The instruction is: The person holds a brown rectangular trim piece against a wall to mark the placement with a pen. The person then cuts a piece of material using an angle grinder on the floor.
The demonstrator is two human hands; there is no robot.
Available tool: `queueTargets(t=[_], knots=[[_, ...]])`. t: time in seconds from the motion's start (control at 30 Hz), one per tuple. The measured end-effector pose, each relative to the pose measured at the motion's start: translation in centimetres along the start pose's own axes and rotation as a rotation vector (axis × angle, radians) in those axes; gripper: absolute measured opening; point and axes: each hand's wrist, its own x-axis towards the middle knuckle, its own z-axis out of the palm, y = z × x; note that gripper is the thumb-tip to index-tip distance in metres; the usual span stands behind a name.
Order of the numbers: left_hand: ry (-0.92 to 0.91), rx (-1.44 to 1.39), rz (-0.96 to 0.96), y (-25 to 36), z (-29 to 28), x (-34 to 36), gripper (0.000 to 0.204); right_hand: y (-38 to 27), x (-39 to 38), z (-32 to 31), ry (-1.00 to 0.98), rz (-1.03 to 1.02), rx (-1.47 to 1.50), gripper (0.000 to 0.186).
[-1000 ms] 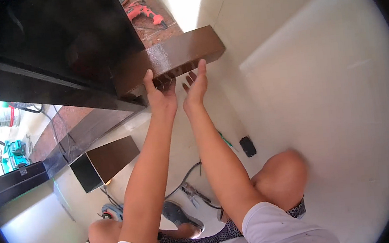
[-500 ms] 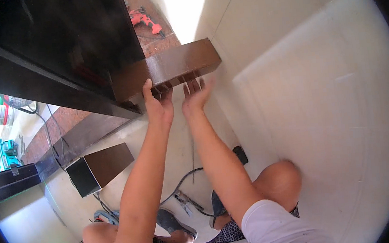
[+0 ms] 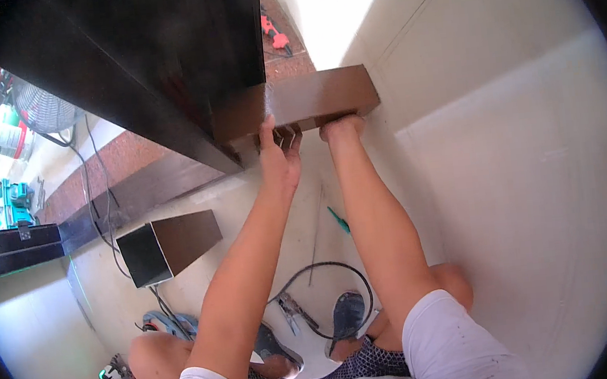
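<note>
A brown, glossy rectangular beam [image 3: 323, 92] runs sideways in front of me, its left end against a dark frame [image 3: 161, 79]. My left hand [image 3: 281, 151] grips its lower edge, thumb up on the front face and fingers curled beneath. Farther right, my right hand [image 3: 342, 127] touches the same lower edge near the beam's right end. Its fingers are hidden behind the beam, so their hold does not show.
A short brown box-shaped piece [image 3: 188, 244] with a dark end lies on the floor at left. Nearer me are a metal clamp [image 3: 290, 311] on a black cable and a green tool [image 3: 338, 219]. A pale wall [image 3: 504, 148] rises at right; a fan [image 3: 43, 105] stands beyond the frame.
My right hand has moved up against the beam's lower edge, and its fingers have gone out of sight. The view has shifted, uncovering the green tool. The beam stays in place against the frame.
</note>
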Motion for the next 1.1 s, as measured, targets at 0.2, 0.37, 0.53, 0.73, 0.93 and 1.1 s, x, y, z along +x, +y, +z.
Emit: queueTargets(t=[0.2, 0.37, 0.53, 0.73, 0.93, 1.1], knots=[[-0.022, 0.012, -0.060, -3.0, 1.8, -0.4, 0.037, -4.4, 8.0, -5.3, -0.048, 0.191, 0.273, 0.061], [-0.002, 0.020, -0.008, -1.5, 0.0, 0.5, 0.040, -1.2, 2.4, -1.9, -0.427, -0.042, 0.025, 0.074], [0.025, 0.105, -0.004, -1.3, 0.1, 0.3, 0.044, -0.1, -5.7, -2.5, -0.121, -0.203, -0.059, 0.075], [0.020, 0.144, -0.061, -1.8, 2.0, -1.3, 0.054, -2.5, -7.2, 0.5, -0.435, -0.002, -0.375, 0.066], [0.070, 0.060, -0.084, -0.7, 1.6, 0.9, 0.101, -1.8, -8.7, 1.8, -0.412, 0.118, -0.445, 0.061], [-0.025, 0.107, -0.045, -2.7, 2.6, -0.3, 0.060, -4.0, -5.6, 0.8, -0.543, 0.070, -0.407, 0.062]])
